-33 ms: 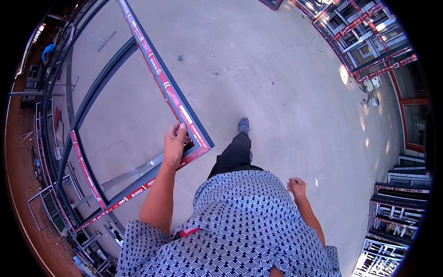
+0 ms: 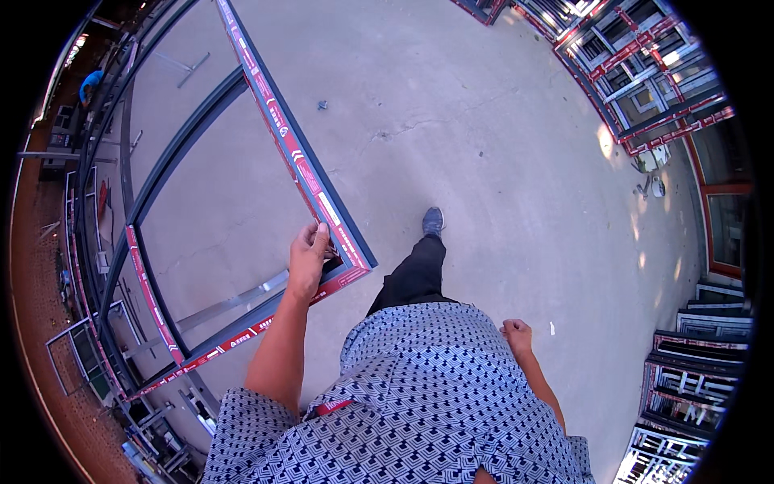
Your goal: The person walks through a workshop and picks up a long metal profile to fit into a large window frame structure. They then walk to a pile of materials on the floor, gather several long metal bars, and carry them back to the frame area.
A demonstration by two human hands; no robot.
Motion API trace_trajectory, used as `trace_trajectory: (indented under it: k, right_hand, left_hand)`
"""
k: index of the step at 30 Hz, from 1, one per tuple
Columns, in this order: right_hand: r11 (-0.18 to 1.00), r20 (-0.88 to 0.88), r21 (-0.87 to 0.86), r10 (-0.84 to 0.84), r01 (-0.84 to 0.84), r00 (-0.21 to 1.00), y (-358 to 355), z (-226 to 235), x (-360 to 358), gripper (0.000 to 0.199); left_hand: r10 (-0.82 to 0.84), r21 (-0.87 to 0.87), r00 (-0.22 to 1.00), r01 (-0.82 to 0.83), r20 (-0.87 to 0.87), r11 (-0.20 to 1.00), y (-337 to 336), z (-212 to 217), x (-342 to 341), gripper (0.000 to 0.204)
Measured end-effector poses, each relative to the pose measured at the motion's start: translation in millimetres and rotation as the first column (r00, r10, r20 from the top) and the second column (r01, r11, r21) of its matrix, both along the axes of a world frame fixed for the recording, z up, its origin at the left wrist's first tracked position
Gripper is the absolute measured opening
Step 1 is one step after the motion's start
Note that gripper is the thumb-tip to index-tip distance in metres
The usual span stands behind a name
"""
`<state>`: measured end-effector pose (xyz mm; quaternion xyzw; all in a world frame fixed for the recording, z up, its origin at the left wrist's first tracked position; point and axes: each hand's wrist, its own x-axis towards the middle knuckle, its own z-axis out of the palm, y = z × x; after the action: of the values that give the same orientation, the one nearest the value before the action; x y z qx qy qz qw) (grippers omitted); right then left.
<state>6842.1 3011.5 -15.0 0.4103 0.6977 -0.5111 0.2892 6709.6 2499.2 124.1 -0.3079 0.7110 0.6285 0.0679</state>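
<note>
A large dark grey window frame (image 2: 360, 234), its faces covered in red-and-white printed protective film, stands at my left. My left hand (image 2: 307, 260) is closed around its near side bar, close to the mitred corner, with the thumb on top of the film and the other fingers partly hidden. A curved inner bar (image 2: 191, 121) divides the frame. Down by my right hip hangs my right hand (image 2: 517, 336), its fingers curled in and nothing showing in them. It touches nothing but is nearest to my patterned shirt (image 2: 427, 363).
Stacked window frames (image 2: 645, 73) fill the far right, and more frames (image 2: 693, 379) lean along the near right. Metal bars (image 2: 234, 305) lie beyond the held frame. A person in blue (image 2: 90, 85) is at the far left. Small debris (image 2: 322, 105) lies on the concrete floor (image 2: 516, 161).
The surroundings and my dark shoe sit slightly lower in the view. My left hand keeps its hold on the window frame, and my right hand stays curled by my side.
</note>
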Motion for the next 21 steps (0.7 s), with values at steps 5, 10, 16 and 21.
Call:
trace_trajectory:
  k: [5, 10, 16, 21]
  right_hand:
    - [0.883, -0.093, 0.090, 0.468, -0.460, 0.879, 21, -19, -60, 0.028]
    - [0.855, -0.012, 0.068, 0.515, -0.514, 0.857, 62, -4, -190, 0.028]
    - [0.935, -0.106, 0.133, 0.343, -0.329, 0.933, 52, 26, -395, 0.021]
    - [0.892, -0.219, 0.045, 0.448, -0.450, 0.867, -28, 33, -496, 0.021]
  left_hand:
    - [0.174, 0.126, 0.984, -0.170, -0.023, 0.977, 0, -11, -15, 0.050]
    - [0.223, -0.344, 0.973, -0.232, -0.065, 0.910, 8, -26, -47, 0.059]
    - [0.307, -0.565, 0.925, -0.134, 0.224, 0.814, 14, 13, -91, 0.063]
    - [0.343, -0.580, 0.892, -0.117, 0.296, 0.806, 17, 22, -98, 0.059]
